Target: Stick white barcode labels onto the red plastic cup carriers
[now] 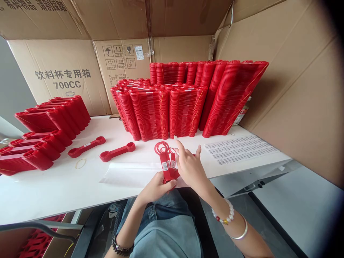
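My left hand (pixel 161 186) is closed around a fanned bunch of red plastic ring-ended pieces (pixel 166 165), thumb on top, just over the table's front edge. Several of these pieces carry small white barcode labels on their flat middles. My right hand (pixel 190 165) is beside the bunch, index finger stretched out and little finger raised apart. A tiny white label (pixel 175 137) shows at the index fingertip; the thumb is partly hidden. Left of the bunch lie two loose red pieces, one with a label (pixel 87 146) and another (pixel 117 152) nearer.
Tall stacks of red pieces (pixel 150 114) stand at the back, more stacks (pixel 53 122) at the left. A label sheet (pixel 240 148) lies at the right, a translucent sheet (pixel 126 173) in front. A rubber band (pixel 80 163) lies on the table (pixel 67 190). Cardboard walls (pixel 64 71) enclose the back.
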`<state>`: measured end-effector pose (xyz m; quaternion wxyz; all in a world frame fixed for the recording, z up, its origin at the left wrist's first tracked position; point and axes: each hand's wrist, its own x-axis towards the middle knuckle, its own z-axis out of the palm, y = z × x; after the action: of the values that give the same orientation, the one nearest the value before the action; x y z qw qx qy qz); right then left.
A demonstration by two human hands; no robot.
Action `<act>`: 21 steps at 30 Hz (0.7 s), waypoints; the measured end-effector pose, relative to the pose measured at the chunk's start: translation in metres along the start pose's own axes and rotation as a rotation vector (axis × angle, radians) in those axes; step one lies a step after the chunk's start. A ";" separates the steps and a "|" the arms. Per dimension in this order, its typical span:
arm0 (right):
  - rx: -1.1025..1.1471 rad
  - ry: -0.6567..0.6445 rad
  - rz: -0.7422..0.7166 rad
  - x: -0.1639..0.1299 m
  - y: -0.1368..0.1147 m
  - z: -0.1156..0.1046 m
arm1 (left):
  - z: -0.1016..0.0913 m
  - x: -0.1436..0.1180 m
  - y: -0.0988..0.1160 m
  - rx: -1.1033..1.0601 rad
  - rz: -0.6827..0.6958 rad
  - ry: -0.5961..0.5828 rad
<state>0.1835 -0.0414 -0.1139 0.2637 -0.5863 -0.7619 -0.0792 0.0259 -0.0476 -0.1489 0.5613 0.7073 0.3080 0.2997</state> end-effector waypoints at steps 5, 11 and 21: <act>0.108 0.095 0.064 0.003 0.002 -0.006 | 0.000 0.000 0.002 0.028 0.006 -0.013; 0.303 0.284 0.145 0.005 0.013 -0.025 | -0.001 0.000 0.004 0.087 0.038 -0.037; 0.352 0.340 0.152 0.008 0.015 -0.027 | 0.001 -0.001 0.004 0.090 0.018 0.001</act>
<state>0.2047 -0.0420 -0.0899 0.4911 -0.5651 -0.6625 -0.0227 0.0269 -0.0495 -0.1456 0.5259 0.7345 0.3152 0.2910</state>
